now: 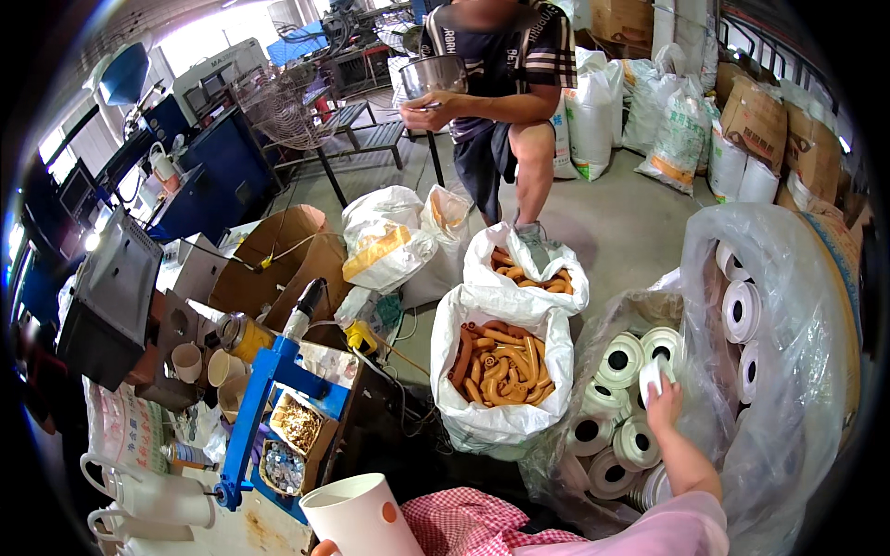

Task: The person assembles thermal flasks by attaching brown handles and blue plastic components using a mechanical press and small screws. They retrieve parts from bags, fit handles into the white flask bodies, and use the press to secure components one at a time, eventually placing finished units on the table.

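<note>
At the lower edge, my left hand [324, 549] grips a white plastic jug body [357, 514] with orange round spots on its side. Most of that hand is hidden behind the jug body or out of view. My right arm reaches right into a clear plastic bag [607, 324]. There my right hand [664, 406] has its fingers closed on a white round plastic part [655, 375], seen at a slant. Around it in the bag lie several similar white ring-shaped parts with dark centre holes [621, 360].
Two white sacks [501, 431] of brown curved handles [505, 366] stand ahead. A blue press [260, 408] and boxes of small metal parts [298, 424] are at left, near white jugs [153, 491]. Beyond the sacks, a person [491, 102] holds a metal pot [434, 77].
</note>
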`<state>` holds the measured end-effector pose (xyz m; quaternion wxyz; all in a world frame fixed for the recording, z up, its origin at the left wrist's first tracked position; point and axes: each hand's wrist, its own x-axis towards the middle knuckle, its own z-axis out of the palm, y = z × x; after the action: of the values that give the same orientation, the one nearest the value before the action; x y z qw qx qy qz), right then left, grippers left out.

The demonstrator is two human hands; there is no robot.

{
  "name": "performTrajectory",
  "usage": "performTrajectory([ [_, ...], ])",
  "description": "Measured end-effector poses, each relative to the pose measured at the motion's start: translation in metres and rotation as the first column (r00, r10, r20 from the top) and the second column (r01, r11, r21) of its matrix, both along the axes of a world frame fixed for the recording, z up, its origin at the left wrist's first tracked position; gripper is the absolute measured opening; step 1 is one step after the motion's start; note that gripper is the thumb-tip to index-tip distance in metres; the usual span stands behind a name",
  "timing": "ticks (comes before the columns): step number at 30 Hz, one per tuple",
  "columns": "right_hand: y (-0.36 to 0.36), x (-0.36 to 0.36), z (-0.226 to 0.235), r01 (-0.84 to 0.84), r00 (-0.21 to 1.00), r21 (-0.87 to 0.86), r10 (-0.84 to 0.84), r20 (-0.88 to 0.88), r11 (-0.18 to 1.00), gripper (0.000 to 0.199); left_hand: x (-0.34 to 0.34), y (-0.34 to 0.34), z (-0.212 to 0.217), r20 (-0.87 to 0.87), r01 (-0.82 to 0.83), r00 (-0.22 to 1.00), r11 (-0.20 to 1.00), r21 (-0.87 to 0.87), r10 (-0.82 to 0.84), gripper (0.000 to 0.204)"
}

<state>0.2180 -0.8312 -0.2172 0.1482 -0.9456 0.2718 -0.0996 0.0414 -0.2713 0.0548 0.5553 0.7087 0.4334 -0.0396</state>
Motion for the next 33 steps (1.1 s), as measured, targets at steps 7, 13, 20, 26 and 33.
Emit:
performTrajectory([
  [7, 0.228, 0.113, 0.133, -0.897, 0.441, 0.304, 0.628, 0.641, 0.32, 0.067, -0.025, 0.003, -0.041, 0.455, -0.013, 0.882, 0.956, 0.292, -0.127, 0.039],
  [13, 0.437, 0.091, 0.202, -0.86, -0.274, 0.135, 0.669, 0.691, -0.492, 0.068, -0.047, 0.013, -0.053, 0.315, 0.036, 0.942, 0.966, 0.256, -0.118, 0.048],
  [20, 0.47, 0.067, 0.206, -0.707, -0.415, 0.264, 0.687, 0.596, -0.656, 0.07, -0.103, 0.01, -0.046, 0.421, -0.094, 0.905, 0.94, 0.328, -0.056, 0.046],
  [26, 0.475, 0.048, 0.209, -0.739, -0.357, 0.335, 0.762, 0.541, -0.584, 0.064, -0.106, 0.006, -0.052, 0.394, -0.1, 0.918, 0.93, 0.354, -0.052, 0.05],
  [33, 0.492, 0.041, 0.214, -0.755, -0.42, 0.272, 0.759, 0.497, -0.596, 0.051, -0.105, 0.003, -0.056, 0.387, -0.119, 0.92, 0.905, 0.409, -0.054, 0.053],
])
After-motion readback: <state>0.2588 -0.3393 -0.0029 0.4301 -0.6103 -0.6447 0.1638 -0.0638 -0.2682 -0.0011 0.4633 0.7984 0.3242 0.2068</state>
